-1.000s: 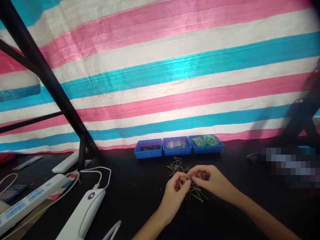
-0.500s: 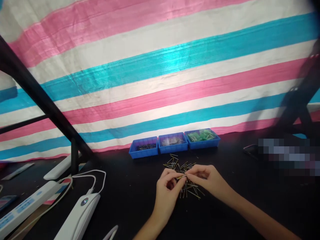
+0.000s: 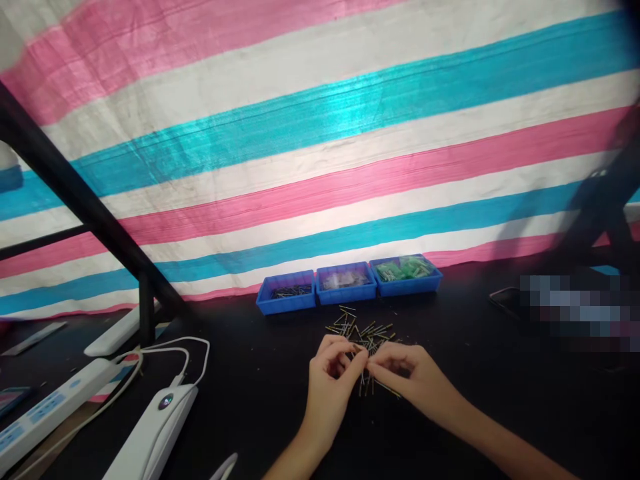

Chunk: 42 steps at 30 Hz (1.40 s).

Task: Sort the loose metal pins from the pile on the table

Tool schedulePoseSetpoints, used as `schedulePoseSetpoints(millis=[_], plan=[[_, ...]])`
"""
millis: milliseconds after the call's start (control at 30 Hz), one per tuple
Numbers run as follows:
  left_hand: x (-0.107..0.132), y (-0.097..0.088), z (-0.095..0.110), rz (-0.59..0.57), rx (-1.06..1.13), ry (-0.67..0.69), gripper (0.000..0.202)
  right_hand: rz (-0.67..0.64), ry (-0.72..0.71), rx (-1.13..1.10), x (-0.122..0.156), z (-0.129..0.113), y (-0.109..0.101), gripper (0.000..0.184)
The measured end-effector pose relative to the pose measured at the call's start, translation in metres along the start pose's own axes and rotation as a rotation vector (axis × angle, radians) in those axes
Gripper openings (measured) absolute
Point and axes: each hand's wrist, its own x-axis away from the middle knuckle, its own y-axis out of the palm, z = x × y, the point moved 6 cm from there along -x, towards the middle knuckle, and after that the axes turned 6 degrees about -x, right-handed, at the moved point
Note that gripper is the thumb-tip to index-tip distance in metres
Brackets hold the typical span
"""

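A loose heap of thin metal rods (image 3: 373, 331), dark and silver with yellowish ends, lies on the black table under and around my fingers. My left hand (image 3: 334, 375) is closed in a pinch on one thin rod, of which only a short yellowish bit shows by the fingertips. From the right, my right hand (image 3: 417, 373) brings its pinched fingertips against those of the left. Whatever sits between the right fingertips is too small and covered to make out. Both hands hover just over the near side of the heap.
Behind the heap stand three blue trays in a row: one with dark thin pieces (image 3: 261, 303), one with clear plastic bags (image 3: 345, 295), one with green-tinted bags (image 3: 409, 288). At left lie a power strip (image 3: 97, 377), a white device (image 3: 167, 427) and cables. A striped sheet (image 3: 320, 167) hangs behind.
My right hand has dropped slightly and moved nearer to me, its fingertips still meeting the left's. The rod in the left fingers is now more covered. The view has shifted a little.
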Motion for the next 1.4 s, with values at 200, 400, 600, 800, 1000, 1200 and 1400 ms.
schedulePoseSetpoints(millis=[200, 400, 600, 800, 1000, 1200, 1400], plan=[[-0.001, 0.000, -0.008, -0.007, -0.026, 0.011, 0.016, 0.104, -0.007, -0.134, -0.006, 0.011, -0.013, 0.022], [0.005, 0.006, -0.009, -0.010, -0.092, -0.005, 0.027, 0.153, 0.044, -0.192, -0.010, 0.017, -0.017, 0.021], [0.012, -0.003, 0.015, 0.079, -0.068, 0.039, 0.013, 0.244, 0.076, -0.179, -0.025, 0.018, -0.025, 0.024], [0.018, 0.003, 0.021, -0.043, -0.050, 0.126, 0.023, 0.100, 0.129, -0.200, -0.070, 0.012, 0.004, 0.019], [0.017, 0.004, 0.019, -0.081, -0.054, 0.131, 0.027, 0.011, 0.052, -0.421, -0.117, -0.025, 0.049, 0.029], [0.015, 0.002, 0.020, -0.088, -0.056, 0.132, 0.029, -0.100, -0.028, -0.203, -0.104, -0.025, 0.040, 0.036], [0.019, 0.005, 0.021, -0.112, -0.066, 0.141, 0.031, -0.020, -0.074, 0.461, -0.063, -0.002, -0.035, 0.031]])
